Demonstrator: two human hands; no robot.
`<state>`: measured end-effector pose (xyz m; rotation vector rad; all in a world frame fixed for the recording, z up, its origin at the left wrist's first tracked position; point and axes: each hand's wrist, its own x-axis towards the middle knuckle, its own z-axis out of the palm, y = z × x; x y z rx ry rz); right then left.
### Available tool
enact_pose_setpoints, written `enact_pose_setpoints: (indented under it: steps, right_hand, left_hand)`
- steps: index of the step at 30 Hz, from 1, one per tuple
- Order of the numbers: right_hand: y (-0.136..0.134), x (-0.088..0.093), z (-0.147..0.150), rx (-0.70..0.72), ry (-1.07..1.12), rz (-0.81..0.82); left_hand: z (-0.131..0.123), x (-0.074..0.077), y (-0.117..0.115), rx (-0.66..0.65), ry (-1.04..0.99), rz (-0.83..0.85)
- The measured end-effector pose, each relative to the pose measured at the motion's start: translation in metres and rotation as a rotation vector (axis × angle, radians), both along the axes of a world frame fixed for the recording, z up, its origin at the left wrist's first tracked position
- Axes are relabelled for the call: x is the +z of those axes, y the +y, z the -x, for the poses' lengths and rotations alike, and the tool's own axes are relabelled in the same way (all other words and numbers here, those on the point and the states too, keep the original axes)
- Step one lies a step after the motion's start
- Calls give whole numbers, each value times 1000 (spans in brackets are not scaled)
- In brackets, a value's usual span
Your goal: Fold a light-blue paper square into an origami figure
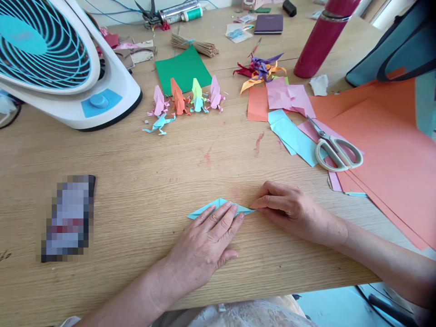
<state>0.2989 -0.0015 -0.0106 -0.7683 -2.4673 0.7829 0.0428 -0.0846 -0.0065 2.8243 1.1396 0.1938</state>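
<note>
A folded piece of light blue paper (220, 202) lies on the wooden table near its front edge, with a pointed tip at each end. My left hand (207, 240) rests flat across its middle, fingers stretched out, covering much of the paper. At the paper's right tip, my right hand (293, 211) pinches the point between thumb and fingers. Farther back stand several small folded paper figures in pink, orange (178, 97), green and blue. One light blue figure (161, 124) lies in front of them.
A white fan (112, 97) stands at the left, above a phone (68, 218). Scissors (339, 152) lie on cut paper at the right, beside large orange sheets (384, 150). A red bottle (318, 41) and a green sheet (184, 70) are at the back.
</note>
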Motion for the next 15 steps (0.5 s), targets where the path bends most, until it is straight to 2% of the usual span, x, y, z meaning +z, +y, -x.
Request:
enact_pose_setpoints:
  steps: [8,15]
  right_hand:
    - [-1,0,-1,22,13,-38]
    - [-2,-1,-1,17,22,-25]
  left_hand:
    - [-3,-1,-1,26,12,22]
    - [-9,0,-2,54,45,-24]
